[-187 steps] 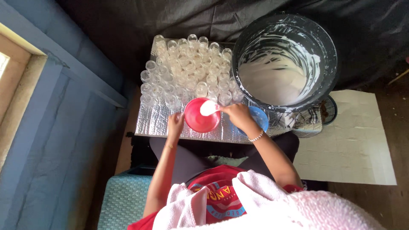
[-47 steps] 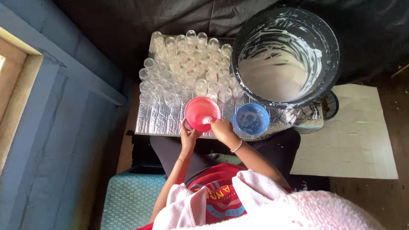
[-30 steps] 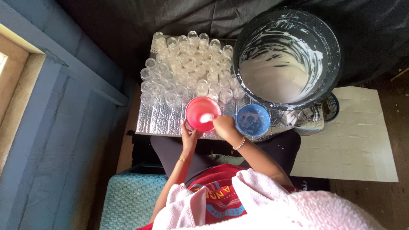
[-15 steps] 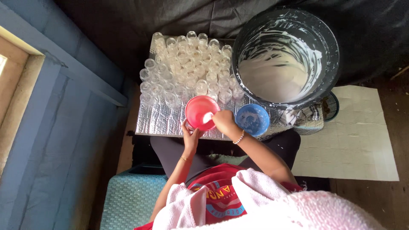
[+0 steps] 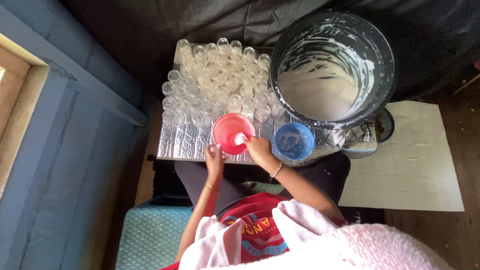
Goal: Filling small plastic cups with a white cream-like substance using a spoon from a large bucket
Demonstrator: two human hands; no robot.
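The left hand (image 5: 215,156) grips a small cup (image 5: 214,148) beside the red bowl (image 5: 231,131); the right hand (image 5: 259,148) holds a spoon (image 5: 242,138) in it.

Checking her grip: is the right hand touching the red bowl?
Touching. The head view shows the right hand overlapping the red bowl at its near rim.
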